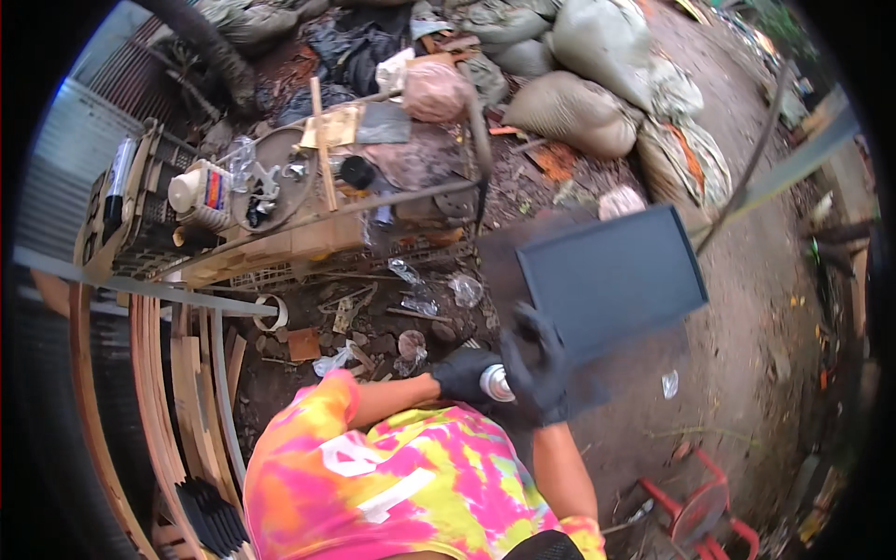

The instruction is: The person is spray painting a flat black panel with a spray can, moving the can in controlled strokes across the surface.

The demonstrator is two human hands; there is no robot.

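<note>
Left hand [462, 375] is clamping a silver-ended can [497, 383] near the dark tray [611, 280], can't tell if the right hand [541, 378] is gripping too, so a loose hold is probably risking a drop onto that tray.

Holding the bare left forearm [397, 401] across the front of the torso, bent at the elbow and angled slightly upward to the right. Curling the black-gloved left hand [464, 375] in a grip. Extending the bare right forearm [565, 471] forward and slightly inward. Holding the black-gloved right hand [539, 369] just beside it, digits arched around a visible gap, finger outlines blurred. Covering 2 hands in gloves down to the wrists.
</note>
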